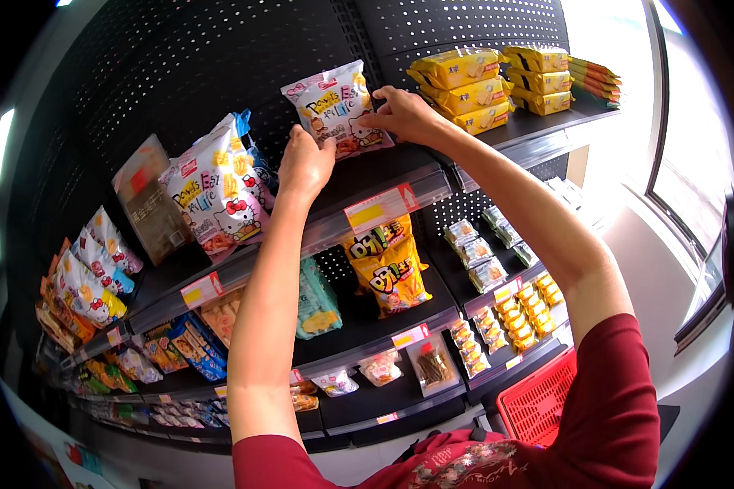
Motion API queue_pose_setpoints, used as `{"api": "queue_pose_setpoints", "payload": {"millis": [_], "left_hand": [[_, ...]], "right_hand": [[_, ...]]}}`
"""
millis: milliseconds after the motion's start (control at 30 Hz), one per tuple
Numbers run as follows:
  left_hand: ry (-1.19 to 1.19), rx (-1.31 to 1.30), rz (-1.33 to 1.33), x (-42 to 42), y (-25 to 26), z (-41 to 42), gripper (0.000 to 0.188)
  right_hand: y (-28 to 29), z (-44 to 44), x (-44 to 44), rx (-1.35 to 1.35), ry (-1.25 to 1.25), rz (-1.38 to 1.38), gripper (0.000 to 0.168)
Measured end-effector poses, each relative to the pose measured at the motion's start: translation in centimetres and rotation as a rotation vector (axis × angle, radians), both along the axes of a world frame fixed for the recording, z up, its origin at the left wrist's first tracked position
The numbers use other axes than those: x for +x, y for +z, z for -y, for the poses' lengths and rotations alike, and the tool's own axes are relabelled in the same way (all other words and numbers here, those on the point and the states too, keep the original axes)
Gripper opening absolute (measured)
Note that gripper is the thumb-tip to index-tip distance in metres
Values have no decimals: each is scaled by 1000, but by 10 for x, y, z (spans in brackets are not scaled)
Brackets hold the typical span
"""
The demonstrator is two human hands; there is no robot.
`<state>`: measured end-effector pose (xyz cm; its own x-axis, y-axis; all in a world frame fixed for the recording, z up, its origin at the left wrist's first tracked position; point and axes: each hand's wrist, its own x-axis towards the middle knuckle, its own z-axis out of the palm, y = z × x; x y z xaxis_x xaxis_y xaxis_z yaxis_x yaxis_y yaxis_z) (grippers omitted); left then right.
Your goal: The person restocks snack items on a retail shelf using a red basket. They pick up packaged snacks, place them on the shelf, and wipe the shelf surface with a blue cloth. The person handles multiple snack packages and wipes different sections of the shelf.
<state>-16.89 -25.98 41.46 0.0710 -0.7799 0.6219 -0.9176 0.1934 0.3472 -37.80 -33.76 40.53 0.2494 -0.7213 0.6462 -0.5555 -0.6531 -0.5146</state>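
On the black upper shelf stands a white and pink snack bag with cartoon cats (341,110), upright between my hands. My left hand (306,160) is at the bag's lower left side, thumb near its bottom edge. My right hand (407,116) reaches over its right side, with the thumb on the front and the fingers partly spread. Whether either hand grips the bag is unclear. Larger bags of similar print (217,192) stand to the left, in front of a blue package. Yellow packs (468,91) are stacked in columns at the right.
A clear plastic box (150,198) leans at the left. The shelf's front rail (318,238) carries price tags. Below are shelves with yellow chip bags (391,275), a teal bag (319,299) and small packets. A red plastic basket (535,397) is at the lower right, near a window.
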Motion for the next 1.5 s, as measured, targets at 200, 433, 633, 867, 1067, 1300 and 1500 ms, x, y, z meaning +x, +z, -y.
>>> {"api": "queue_pose_setpoints", "payload": {"millis": [200,433,633,867,1067,1300,1500], "left_hand": [[-214,-439,0,-5,-22,-58,63],[-755,-530,113,-106,-149,-162,44],[-908,422,30,-121,-343,-200,31],[-914,934,39,-120,-427,-234,34],[-893,983,111,-139,-429,-239,34],[-796,1065,103,-128,-436,-253,33],[-721,1124,81,-127,-438,-263,35]], "right_hand": [[-27,-93,2,-423,127,268,47],[-206,-247,-99,-230,-81,457,20],[-506,-360,-183,563,-588,513,21],[-667,-515,-278,955,-1282,648,29],[-694,-500,-341,1032,-1307,838,41],[-743,-477,-385,1151,-1396,913,73],[-811,-478,-399,1236,-1344,961,57]]}}
